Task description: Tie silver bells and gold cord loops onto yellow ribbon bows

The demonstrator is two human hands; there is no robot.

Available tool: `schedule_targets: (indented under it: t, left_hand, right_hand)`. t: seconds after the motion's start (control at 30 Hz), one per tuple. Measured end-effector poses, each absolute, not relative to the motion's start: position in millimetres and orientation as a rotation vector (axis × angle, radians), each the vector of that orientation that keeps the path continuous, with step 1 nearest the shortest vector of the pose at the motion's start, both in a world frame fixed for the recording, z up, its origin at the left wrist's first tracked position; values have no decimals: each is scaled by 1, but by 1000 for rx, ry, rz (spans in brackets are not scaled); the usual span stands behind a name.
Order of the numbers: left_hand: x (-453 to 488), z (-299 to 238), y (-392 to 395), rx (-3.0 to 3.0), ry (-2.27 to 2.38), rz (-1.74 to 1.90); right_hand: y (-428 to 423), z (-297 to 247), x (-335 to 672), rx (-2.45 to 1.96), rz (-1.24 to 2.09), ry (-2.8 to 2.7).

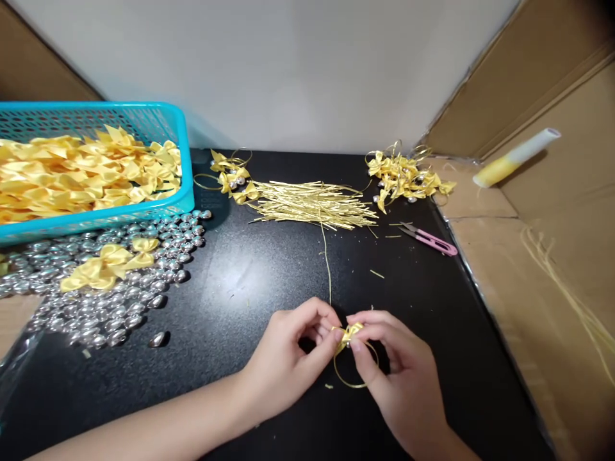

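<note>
Low in the head view, a small yellow ribbon bow (354, 330) sits between my fingertips. My left hand (305, 349) pinches its left side with thumb and forefinger. My right hand (396, 358) grips its right side the same way. A thin gold cord loop (348, 385) hangs below the bow, and a bit of silver shows at its middle, mostly hidden by fingers. One long gold strand (327, 262) runs from my left hand up toward the pile of cut gold cords (312, 203).
A turquoise basket (185, 153) of yellow bows stands at left, with silver bells (110, 314) and loose bows before it. Looped bows lie in a small group (233, 179) and a larger heap (403, 176). Pink thread snips (432, 241) rest near the right edge by a yellow-white tube (516, 157).
</note>
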State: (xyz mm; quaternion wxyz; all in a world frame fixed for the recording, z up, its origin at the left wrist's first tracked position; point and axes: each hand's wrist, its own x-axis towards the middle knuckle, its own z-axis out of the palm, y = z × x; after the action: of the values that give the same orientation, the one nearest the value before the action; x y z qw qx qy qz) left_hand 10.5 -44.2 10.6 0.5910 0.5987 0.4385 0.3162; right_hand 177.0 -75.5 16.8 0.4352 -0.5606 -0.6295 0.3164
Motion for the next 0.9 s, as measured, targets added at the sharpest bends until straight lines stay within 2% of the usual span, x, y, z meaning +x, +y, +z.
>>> schedule_targets:
  t: [0.4, 0.9]
  left_hand:
    - [14, 18, -40, 1176, 1034, 695]
    - [17, 22, -41, 1071, 1068, 711]
  right_hand:
    - [-75, 16, 176, -1374, 923, -1430]
    - [-78, 16, 175, -1404, 871, -1401]
